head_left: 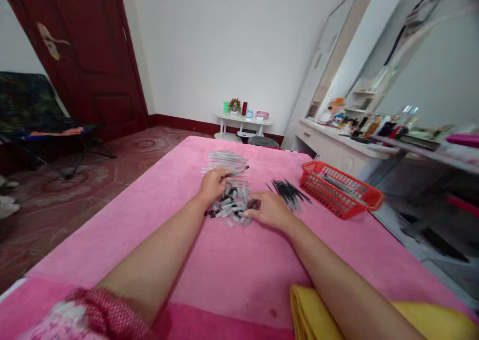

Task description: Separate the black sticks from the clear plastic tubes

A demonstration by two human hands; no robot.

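My left hand (214, 184) is closed around a slim pen (239, 170), which looks like a clear barrel with a dark end pointing right. Below it lies a heap of small clear and black pen caps (230, 207) on the pink cloth. My right hand (271, 210) reaches in at the heap's right side, its thumb and fingers curled together; whatever they pinch is hard to make out. Just beyond my left hand, clear pen barrels (226, 159) lie side by side in a stack. Black-ended thin sticks, perhaps refills (290, 192), lie right of my right hand.
A red plastic basket (342, 190) holding more thin sticks stands at the table's right edge. Yellow folded cloth (316, 312) lies near my right forearm. The pink cloth (149, 220) covers the table. A cluttered dresser (337, 135) stands to the right, a small white table (243, 120) beyond.
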